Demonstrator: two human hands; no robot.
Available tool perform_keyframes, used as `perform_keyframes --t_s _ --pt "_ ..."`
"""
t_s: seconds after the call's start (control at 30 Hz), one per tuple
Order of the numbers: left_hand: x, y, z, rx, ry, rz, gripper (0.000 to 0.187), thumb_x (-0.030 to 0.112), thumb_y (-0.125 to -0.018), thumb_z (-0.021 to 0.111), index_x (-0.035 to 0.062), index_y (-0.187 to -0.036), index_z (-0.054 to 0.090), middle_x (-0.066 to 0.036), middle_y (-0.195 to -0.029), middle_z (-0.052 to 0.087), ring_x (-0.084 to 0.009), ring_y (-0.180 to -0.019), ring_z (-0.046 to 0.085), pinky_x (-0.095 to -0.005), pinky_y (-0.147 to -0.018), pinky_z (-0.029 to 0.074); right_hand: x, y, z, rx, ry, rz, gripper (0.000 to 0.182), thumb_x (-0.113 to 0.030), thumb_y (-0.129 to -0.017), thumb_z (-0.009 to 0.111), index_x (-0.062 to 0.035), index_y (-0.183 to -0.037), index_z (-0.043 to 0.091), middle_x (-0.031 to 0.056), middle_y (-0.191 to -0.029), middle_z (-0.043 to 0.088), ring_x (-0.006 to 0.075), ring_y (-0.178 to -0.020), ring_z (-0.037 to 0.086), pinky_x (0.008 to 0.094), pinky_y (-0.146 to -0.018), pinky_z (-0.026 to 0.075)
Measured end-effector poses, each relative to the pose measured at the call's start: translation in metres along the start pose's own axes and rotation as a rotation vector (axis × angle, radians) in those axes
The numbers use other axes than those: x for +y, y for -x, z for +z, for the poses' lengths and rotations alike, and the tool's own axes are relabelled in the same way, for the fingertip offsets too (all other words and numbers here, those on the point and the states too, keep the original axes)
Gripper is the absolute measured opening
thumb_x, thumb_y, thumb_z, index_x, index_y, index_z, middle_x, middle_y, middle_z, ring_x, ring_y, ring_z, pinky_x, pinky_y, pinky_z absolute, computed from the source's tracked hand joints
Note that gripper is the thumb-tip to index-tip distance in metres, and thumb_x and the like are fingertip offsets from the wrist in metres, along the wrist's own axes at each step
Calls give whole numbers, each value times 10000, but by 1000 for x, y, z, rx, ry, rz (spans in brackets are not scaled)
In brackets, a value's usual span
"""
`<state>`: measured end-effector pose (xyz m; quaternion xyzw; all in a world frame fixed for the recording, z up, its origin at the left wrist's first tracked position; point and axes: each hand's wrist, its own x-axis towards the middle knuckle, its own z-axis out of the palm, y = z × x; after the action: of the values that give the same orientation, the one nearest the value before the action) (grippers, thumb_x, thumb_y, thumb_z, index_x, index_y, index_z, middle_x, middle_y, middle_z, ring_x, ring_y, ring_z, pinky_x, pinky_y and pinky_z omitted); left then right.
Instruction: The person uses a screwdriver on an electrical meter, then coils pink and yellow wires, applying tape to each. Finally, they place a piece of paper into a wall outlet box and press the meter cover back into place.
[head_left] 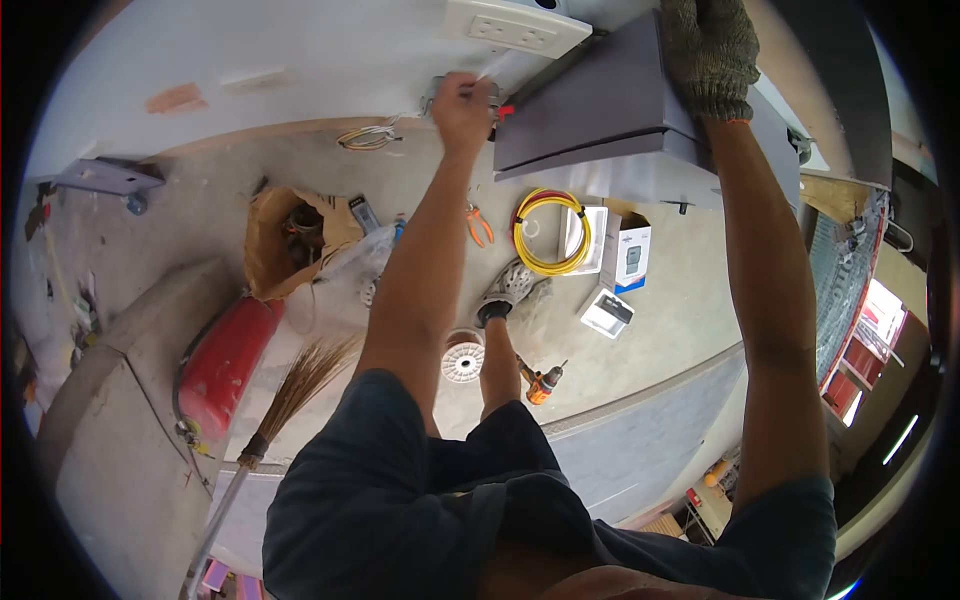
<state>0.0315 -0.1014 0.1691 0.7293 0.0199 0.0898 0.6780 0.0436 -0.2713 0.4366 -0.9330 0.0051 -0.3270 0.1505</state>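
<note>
My left hand (463, 108) is bare and raised to the wall, its fingers curled round a small grey fitting just below the socket plate. Motion blur and the fingers hide most of that part; a red piece (505, 111) shows beside it. A knitted work glove covers my right hand (712, 58), which grips the edge of a grey metal cabinet (585, 95). The cabinet stands out from the wall to the right of my left hand, and its lower face shows. The top frame edge cuts off some gloved fingertips.
White socket plate (515, 32) above. On the floor lie a yellow cable coil (552, 262), orange pliers (480, 225), a drill (541, 383), a wire spool (463, 362), boxes (628, 250) and a paper bag (268, 250). A broom (262, 440) and red tank (228, 365) stand left.
</note>
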Motion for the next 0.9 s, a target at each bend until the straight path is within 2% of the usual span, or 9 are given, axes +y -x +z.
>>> perform_keyframes --t_s 0.07,0.2,0.4,0.5,0.57,0.67,0.73,0.87,0.9 --pt "-38 20 -44 -56 15 -67 168 88 -804 746 19 -897 624 -96 -823 658 -149 -648 614 -282 -608 509 -7 0 -2 -10 17 44 139 -130 -902 584 -40 -999 625 159 -935 681 306 -860 668 374 -785 519" --pt "-20 81 -139 -121 17 -740 331 99 -895 628 -4 -1189 516 -78 -792 604 -137 -620 582 -265 -535 488 -7 0 -2 -21 -84 161 136 -136 -901 589 -47 -998 625 149 -908 690 302 -839 676 379 -779 523" --pt "7 198 -217 -53 617 -1246 321 124 -953 562 127 -1271 521 -31 -853 599 -152 -739 590 -329 -695 521 -6 0 -7 -41 -110 178 147 -163 -897 611 -51 -990 631 166 -898 698 300 -844 686 381 -786 528" --pt "33 229 -227 -132 880 -1301 262 240 -1001 529 205 -1260 553 -3 -900 602 -168 -810 589 -383 -776 507 -45 19 -47 -123 -329 326 228 -235 -908 601 -70 -1060 642 177 -1002 688 351 -943 659 422 -839 515" --pt "59 235 -221 -147 954 -1272 255 261 -1004 523 207 -1251 553 2 -898 603 -170 -807 589 -391 -785 505 -61 86 -75 -173 -318 264 331 -246 -853 678 -72 -1130 630 138 -1023 676 282 -932 654 384 -813 523" --pt "90 248 -211 -180 1100 -1217 298 189 -977 571 208 -1272 534 -20 -975 655 -166 -857 623 -394 -790 523 -123 198 -97 -491 -689 777 452 -106 -830 742 -14 -1240 576 113 -1078 665 167 -965 664 323 -833 542" --pt "115 252 -198 -230 1054 -1258 316 164 -977 567 205 -1288 525 -50 -1015 652 -171 -863 620 -400 -808 520 -131 261 -81 -817 -523 988 438 -172 -832 747 -11 -1208 591 94 -1036 661 172 -896 657 332 -785 543" --pt "123 263 -187 -560 806 -1103 308 131 -977 561 73 -1274 502 -78 -1110 635 -178 -931 624 -354 -848 484 -118 328 -74 -598 -926 1186 413 -357 -812 744 -53 -1071 640 111 -964 679 231 -855 659 359 -760 520" --pt "118 267 -186 -600 848 -1088 308 122 -972 569 39 -1259 495 -74 -1130 629 -178 -986 626 -316 -855 468 -108 319 -79 -743 -912 1177 404 -356 -812 742 -51 -1058 643 108 -911 680 225 -826 659 360 -750 517"
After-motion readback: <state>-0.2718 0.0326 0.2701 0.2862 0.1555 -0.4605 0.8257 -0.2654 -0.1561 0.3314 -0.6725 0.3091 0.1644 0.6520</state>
